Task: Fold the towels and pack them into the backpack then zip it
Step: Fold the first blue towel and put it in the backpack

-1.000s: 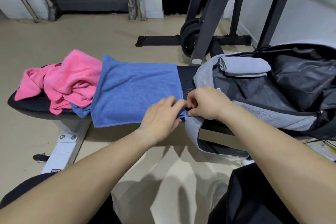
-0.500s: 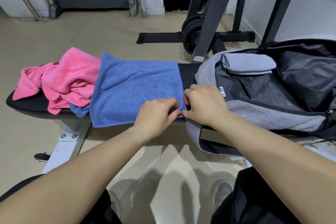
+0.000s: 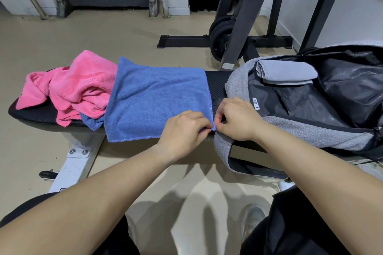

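both hands, left and right, pinch the near corner of the soft, light, floppy blue towel; corners look the best hold.

Nothing here can be read with certainty. A small white tag sewn at the mouth of the open backpack carries dark printing and a small mark, both too small to make out. The pink towel bears faint tone-on-tone lettering beneath a curved line, too blurred to tell.
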A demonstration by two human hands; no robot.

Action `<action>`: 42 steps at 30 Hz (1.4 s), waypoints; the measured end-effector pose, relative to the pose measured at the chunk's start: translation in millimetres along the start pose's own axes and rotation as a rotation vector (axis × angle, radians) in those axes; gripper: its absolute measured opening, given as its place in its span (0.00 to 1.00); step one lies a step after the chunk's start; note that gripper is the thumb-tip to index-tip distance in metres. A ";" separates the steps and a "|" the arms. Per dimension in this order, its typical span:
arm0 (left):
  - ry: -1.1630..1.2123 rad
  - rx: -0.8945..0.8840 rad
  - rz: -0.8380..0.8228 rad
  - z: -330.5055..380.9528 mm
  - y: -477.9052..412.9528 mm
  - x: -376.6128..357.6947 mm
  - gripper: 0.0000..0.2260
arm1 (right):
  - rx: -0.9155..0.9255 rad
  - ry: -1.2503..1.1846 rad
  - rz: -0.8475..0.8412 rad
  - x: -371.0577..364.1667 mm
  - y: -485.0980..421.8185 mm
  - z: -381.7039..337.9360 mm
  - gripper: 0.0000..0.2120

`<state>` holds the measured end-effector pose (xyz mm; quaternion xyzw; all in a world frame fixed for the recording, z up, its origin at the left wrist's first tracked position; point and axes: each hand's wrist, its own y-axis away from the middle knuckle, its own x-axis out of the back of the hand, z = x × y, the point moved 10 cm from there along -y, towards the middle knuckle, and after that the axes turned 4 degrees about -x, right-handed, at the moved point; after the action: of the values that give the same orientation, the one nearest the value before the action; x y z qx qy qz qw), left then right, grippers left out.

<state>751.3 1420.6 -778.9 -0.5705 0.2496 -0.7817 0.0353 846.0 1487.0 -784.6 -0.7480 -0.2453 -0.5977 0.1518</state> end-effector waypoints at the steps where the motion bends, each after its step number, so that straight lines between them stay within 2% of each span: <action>1: -0.001 -0.002 -0.001 0.2 0.4 -1.1 0.03 | -0.001 -0.027 -0.016 -0.2 -0.1 1.7 0.05; 6: 0.015 0.001 0.000 0.1 1.4 -4.1 0.03 | -0.045 -0.173 -0.072 -0.1 -1.2 7.9 0.08; 10: 0.032 0.045 -0.022 -2.6 1.8 -5.6 0.05 | -0.060 -0.189 -0.069 2.6 -1.3 4.8 0.06; 14: 0.063 0.080 -0.040 -3.2 0.6 -5.3 0.06 | -0.093 -0.304 -0.079 3.5 -0.1 6.2 0.05; 18: 0.093 0.147 -0.056 -3.9 -1.2 -2.3 0.07 | -0.108 -0.439 -0.084 4.0 1.7 10.0 0.09; 23: 0.084 0.230 -0.091 -6.8 -5.5 -4.0 0.14 | -0.088 -0.507 -0.068 4.7 2.6 6.2 0.14; 28: 0.113 0.236 -0.076 -10.2 -9.0 0.9 0.05 | -0.084 -0.614 -0.047 7.9 0.0 4.4 0.13; 30: 0.140 0.231 -0.061 -12.8 -8.0 4.8 0.05 | -0.094 -0.648 -0.035 8.8 -2.3 5.3 0.12; 34: 0.164 0.280 -0.050 -29.5 -14.3 16.6 0.05 | -0.147 -0.523 0.038 19.7 -22.5 18.2 0.08; 39: 0.235 0.448 -0.028 -74.8 -30.5 28.0 0.03 | -0.176 -0.373 0.130 47.1 -79.3 25.5 0.08; 42: 0.291 0.512 -0.029 -96.9 -38.5 27.2 0.01 | -0.187 -0.241 0.125 49.5 -125.0 27.7 0.08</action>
<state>662.6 1478.9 -760.4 -0.4283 0.0385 -0.8933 0.1308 808.4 1614.8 -751.6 -0.8388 -0.1581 -0.5135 0.0878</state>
